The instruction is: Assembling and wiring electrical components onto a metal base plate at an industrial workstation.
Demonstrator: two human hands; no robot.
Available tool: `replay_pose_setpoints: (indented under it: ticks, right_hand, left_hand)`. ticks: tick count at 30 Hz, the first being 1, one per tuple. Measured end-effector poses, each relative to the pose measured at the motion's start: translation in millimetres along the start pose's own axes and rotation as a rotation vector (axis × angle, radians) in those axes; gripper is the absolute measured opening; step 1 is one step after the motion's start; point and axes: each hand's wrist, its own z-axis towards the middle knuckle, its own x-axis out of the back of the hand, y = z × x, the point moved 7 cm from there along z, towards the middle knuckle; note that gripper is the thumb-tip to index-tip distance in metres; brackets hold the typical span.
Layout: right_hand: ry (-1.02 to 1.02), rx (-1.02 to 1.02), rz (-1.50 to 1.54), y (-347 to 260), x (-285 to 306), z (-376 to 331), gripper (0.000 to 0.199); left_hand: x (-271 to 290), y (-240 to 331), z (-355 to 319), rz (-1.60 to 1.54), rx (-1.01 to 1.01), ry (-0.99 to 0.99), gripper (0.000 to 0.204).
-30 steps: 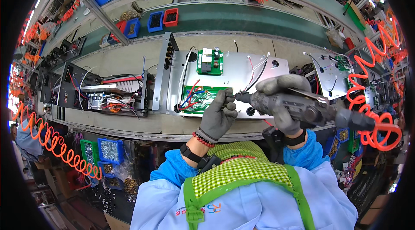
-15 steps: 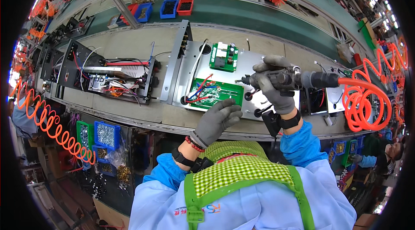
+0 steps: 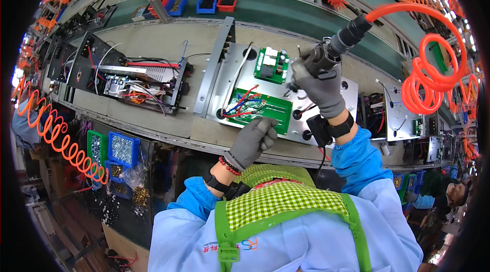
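My right hand point(image 3: 326, 93), in a grey glove, grips a dark air screwdriver point(image 3: 322, 58) by its body. Its rear points up and right into a thick orange hose point(image 3: 408, 7), and the tip is blurred over the metal panel point(image 3: 244, 82). On that panel lie a small green circuit board point(image 3: 278, 74) with raised parts and a larger green board point(image 3: 278, 112) crossed by red and blue wires. My left hand point(image 3: 250, 143), also gloved, is closed at the larger board's near edge; whatever its fingers hold is hidden.
Left of the panel sits an opened black chassis point(image 3: 138, 75) with wiring. Blue and red bins point(image 3: 227, 1) of small parts stand across the bench. Screw bins point(image 3: 122, 149) are below the bench edge at left. Coiled orange hoses point(image 3: 426, 88) hang at both sides; another person point(image 3: 451, 190) is far right.
The screwdriver has swung from nearly level to tilted, its rear and hose rising. My left hand's fingers have gone from spread to curled. The view has shifted slightly.
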Motion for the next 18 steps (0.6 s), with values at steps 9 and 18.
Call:
replay_pose_setpoints:
  ticks: [9,18]
  right_hand:
    - [-0.080,0.036,0.057,-21.3,-6.8,-2.3,0.030]
    - [-0.401,0.371,0.556,-127.3,-26.6,-75.0,0.048]
  left_hand:
    - [6.5,12.7,-20.9,-0.297,-0.123,0.106,0.031]
    - [3.0,26.5,-42.7,-0.847,-0.178,0.017,0.030]
